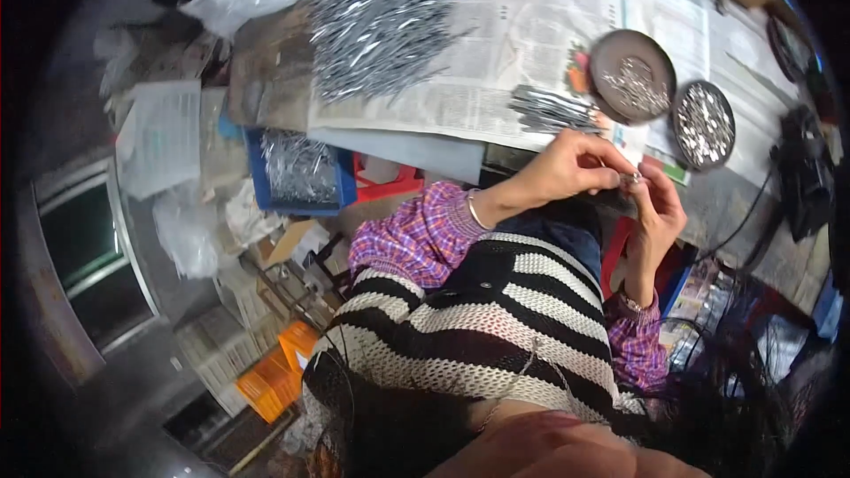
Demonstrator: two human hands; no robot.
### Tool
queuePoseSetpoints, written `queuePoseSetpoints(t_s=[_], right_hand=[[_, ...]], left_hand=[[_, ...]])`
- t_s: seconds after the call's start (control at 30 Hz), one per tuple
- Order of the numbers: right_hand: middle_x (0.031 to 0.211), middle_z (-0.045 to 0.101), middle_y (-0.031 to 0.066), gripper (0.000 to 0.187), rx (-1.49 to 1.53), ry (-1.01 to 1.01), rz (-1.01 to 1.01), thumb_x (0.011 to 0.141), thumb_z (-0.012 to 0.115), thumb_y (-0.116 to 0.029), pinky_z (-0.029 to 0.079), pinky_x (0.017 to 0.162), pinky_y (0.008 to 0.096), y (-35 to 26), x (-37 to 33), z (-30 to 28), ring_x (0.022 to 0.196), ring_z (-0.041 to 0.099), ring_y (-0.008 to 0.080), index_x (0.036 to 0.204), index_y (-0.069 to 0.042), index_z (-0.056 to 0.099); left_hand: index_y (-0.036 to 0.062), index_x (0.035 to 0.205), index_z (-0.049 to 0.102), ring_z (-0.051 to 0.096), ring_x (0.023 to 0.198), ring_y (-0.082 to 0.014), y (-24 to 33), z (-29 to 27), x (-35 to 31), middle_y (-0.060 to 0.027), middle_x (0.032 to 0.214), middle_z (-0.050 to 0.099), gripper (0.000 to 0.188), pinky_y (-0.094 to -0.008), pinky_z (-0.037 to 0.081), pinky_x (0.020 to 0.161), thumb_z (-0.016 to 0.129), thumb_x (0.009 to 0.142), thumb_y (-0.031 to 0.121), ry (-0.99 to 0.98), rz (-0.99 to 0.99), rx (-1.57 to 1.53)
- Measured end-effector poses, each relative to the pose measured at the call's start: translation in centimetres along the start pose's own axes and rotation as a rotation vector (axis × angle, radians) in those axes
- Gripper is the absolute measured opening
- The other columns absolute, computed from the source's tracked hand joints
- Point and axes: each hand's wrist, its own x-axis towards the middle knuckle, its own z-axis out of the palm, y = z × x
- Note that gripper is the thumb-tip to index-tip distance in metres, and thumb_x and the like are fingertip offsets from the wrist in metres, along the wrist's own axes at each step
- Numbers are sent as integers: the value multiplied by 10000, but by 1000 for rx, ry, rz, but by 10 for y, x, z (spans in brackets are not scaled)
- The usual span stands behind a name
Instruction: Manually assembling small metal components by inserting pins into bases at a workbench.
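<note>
Here, pinching with the left hand (567,168), thumb and forefinger drawn nearly together, at a tiny metal piece (633,178). Pinching at the same spot with the right hand (657,208), fingers curled and close to the left fingertips. Cannot tell the piece's shape, being mostly covered by fingertips, nor whether one part or two. Just beyond the left hand, laid in a small bundle of dark strips (556,109), partly hidden behind the knuckles. Farther beyond, heaped in a large pile of silvery strips (390,22), cut off at the top edge. Beyond the right hand, scattered in a brown dish (620,51) and a dark dish (728,146), too small to make out singly. Under these, spread over the bench (722,204), printed on newspaper (496,62): text too fine and blurred to read.
</note>
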Motion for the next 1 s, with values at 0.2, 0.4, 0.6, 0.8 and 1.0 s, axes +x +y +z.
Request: queuePoseSetpoints(t_s=[0.2,0.4,0.6,0.8,1.0], right_hand=[[842,631,48,198,10,-1,-1,804,627,15,455,695,188,-1,2,4,750,580,83,999,50,610],[775,626,49,98,8,-59,1,825,606,4,444,625,192,-1,6,8,673,568,86,909,53,618],[753,637,79,115,44,-125,95,836,612,-30,461,582,207,-4,9,9,625,582,112,901,63,628],[763,644,90,139,35,-131,98,851,605,-57,489,577,218,-3,9,8,628,607,125,910,66,632],[756,647,85,130,21,-117,8,846,611,-47,494,579,211,-1,4,8,642,616,124,913,61,640]], left_hand=[[-14,946,657,594,825,-98,-13,7,-2,-38,865,635,156,-218,474,696,610,797,-24,117,267,145],[5,933,666,602,781,-117,-5,4,-3,-60,855,621,182,-223,482,688,617,767,-52,178,327,323],[7,937,668,611,792,-141,-12,-2,-6,-81,859,628,201,-234,489,691,616,757,-67,209,411,334],[4,947,667,610,820,-152,-14,-3,-6,-92,892,628,206,-242,486,724,604,769,-79,194,426,339],[-11,975,661,557,760,-79,-14,2,-6,-45,879,600,178,-197,463,656,580,823,-54,179,377,170]])
